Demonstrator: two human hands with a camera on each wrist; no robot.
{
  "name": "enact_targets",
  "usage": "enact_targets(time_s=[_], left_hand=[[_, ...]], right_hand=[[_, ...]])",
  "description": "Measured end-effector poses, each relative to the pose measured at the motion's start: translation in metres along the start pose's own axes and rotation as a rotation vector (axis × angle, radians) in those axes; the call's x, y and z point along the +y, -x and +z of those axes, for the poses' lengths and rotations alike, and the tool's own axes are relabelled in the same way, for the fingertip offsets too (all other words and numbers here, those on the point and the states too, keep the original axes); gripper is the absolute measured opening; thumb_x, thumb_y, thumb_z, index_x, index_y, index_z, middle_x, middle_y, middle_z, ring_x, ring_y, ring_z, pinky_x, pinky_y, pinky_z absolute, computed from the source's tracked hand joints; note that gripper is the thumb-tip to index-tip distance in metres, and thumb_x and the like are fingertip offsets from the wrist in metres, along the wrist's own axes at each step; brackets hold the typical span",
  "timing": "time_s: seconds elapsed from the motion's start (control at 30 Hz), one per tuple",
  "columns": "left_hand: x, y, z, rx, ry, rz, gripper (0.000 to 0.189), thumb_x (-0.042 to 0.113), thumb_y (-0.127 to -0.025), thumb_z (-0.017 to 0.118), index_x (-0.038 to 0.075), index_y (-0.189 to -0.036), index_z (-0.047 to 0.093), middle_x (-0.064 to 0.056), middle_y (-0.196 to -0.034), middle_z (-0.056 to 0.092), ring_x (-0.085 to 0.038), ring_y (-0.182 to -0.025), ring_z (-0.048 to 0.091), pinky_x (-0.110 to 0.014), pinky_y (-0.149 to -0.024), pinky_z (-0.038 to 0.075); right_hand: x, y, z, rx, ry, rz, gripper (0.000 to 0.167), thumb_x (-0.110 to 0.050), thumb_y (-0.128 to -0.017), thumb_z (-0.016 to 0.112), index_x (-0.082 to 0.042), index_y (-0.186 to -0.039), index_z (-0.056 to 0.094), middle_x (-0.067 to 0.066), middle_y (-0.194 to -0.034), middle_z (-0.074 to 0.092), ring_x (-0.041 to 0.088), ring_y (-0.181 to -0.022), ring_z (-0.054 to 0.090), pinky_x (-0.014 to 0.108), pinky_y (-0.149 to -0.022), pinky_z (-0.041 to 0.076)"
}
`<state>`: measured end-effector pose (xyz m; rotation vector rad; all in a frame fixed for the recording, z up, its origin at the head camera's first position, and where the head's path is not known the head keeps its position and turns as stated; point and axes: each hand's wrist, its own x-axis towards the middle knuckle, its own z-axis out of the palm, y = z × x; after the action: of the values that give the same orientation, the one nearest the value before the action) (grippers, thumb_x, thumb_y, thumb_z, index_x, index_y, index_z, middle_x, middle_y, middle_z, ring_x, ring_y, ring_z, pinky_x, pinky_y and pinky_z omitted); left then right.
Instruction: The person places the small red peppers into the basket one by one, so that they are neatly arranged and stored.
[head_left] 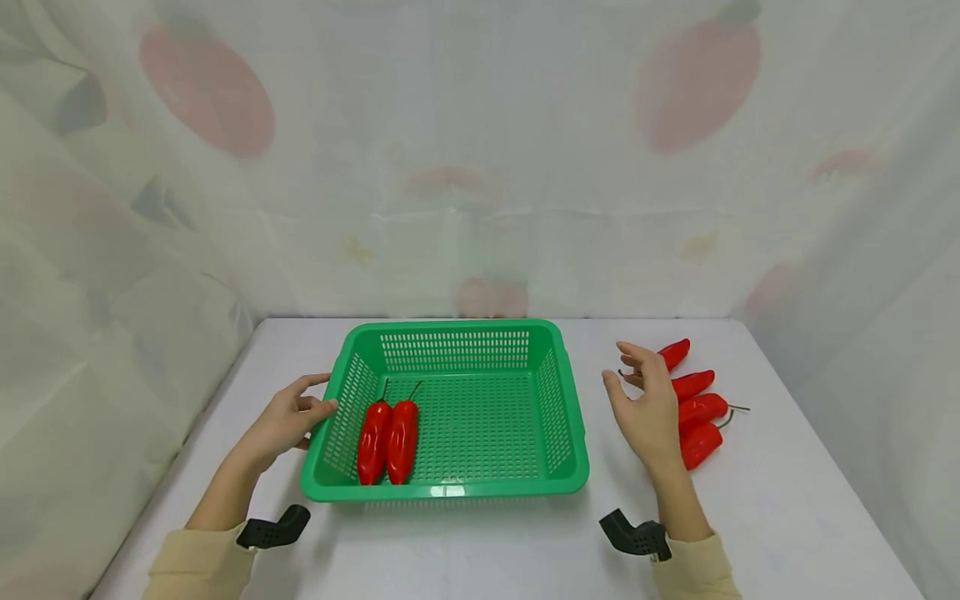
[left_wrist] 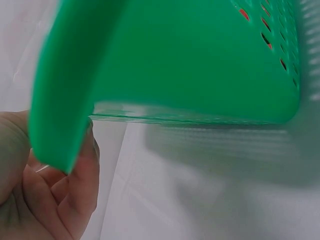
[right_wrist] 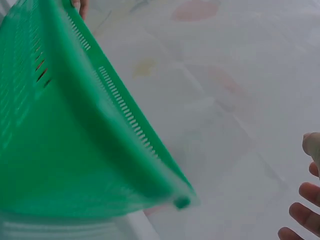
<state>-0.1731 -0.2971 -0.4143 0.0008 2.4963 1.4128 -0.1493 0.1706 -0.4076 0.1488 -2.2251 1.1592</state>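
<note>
A green plastic basket (head_left: pixel 480 492) stands on the white table, with two red chili peppers (head_left: pixel 402 440) lying side by side in its left part. My left hand (head_left: pixel 288 421) grips the basket's left rim, thumb on top and fingers underneath; the left wrist view shows the curled fingers (left_wrist: pixel 82 185) below the rim. To the right of the basket, my right hand (head_left: pixel 645 408) is raised with fingers spread and nothing held. Several red chili peppers (head_left: pixel 701 408) lie just beyond it, partly hidden by the hand. In the right wrist view, only its fingertips (right_wrist: pixel 306 217) show at the edge.
A white cloth with faded fruit prints (head_left: pixel 480 250) hangs behind the table and along both sides. The white tabletop (head_left: pixel 465 550) extends in front of the basket and to its right, under the loose peppers.
</note>
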Motion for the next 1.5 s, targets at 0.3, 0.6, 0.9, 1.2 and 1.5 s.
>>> enact_targets(time_s=[0.3, 0.6, 0.9, 1.2, 1.5], left_hand=[[0.0, 0.001, 0.0, 0.0, -0.001, 0.009, 0.064, 0.024, -0.093, 0.055, 0.007, -0.145, 0.02, -0.018, -0.089, 0.059, -0.023, -0.07, 0.065, -0.04, -0.058, 0.056], [0.001, 0.002, 0.0, -0.001, 0.001, 0.015, 0.065, 0.025, -0.093, 0.055, 0.007, -0.145, 0.02, -0.018, -0.088, 0.057, -0.023, -0.069, 0.064, -0.04, -0.059, 0.056], [0.001, 0.002, 0.001, 0.002, 0.001, 0.017, 0.064, 0.025, -0.093, 0.055, 0.007, -0.144, 0.021, -0.018, -0.088, 0.058, -0.023, -0.069, 0.064, -0.041, -0.059, 0.056], [-0.002, 0.001, 0.001, -0.003, 0.008, 0.012, 0.064, 0.024, -0.093, 0.054, 0.007, -0.145, 0.02, -0.017, -0.087, 0.057, -0.024, -0.069, 0.064, -0.04, -0.059, 0.056], [-0.005, -0.001, 0.0, 0.001, -0.009, 0.016, 0.064, 0.024, -0.094, 0.054, 0.007, -0.145, 0.019, -0.018, -0.089, 0.058, -0.023, -0.069, 0.065, -0.04, -0.059, 0.056]], right_hand=[[0.024, 0.017, -0.016, 0.057, 0.033, 0.158, 0.047, -0.01, -0.083, 0.066, -0.009, -0.127, 0.051, 0.007, -0.119, 0.055, 0.013, -0.104, 0.052, 0.002, -0.078, 0.04], [0.04, 0.027, -0.034, 0.066, 0.147, 0.334, 0.052, -0.018, -0.087, 0.062, -0.011, -0.135, 0.042, 0.008, -0.13, 0.049, 0.024, -0.115, 0.049, 0.025, -0.089, 0.047], [0.058, 0.044, -0.044, 0.066, 0.197, 0.506, 0.058, -0.025, -0.089, 0.058, -0.009, -0.139, 0.035, 0.014, -0.132, 0.044, 0.033, -0.117, 0.044, 0.055, -0.085, 0.047], [0.079, 0.059, -0.054, 0.05, 0.237, 0.649, 0.062, -0.029, -0.09, 0.055, -0.007, -0.141, 0.03, 0.019, -0.134, 0.041, 0.038, -0.118, 0.042, 0.057, -0.089, 0.044], [0.093, 0.066, -0.067, -0.014, 0.265, 0.788, 0.07, -0.038, -0.091, 0.05, -0.004, -0.145, 0.021, 0.026, -0.135, 0.036, 0.042, -0.118, 0.039, 0.06, -0.093, 0.038]])
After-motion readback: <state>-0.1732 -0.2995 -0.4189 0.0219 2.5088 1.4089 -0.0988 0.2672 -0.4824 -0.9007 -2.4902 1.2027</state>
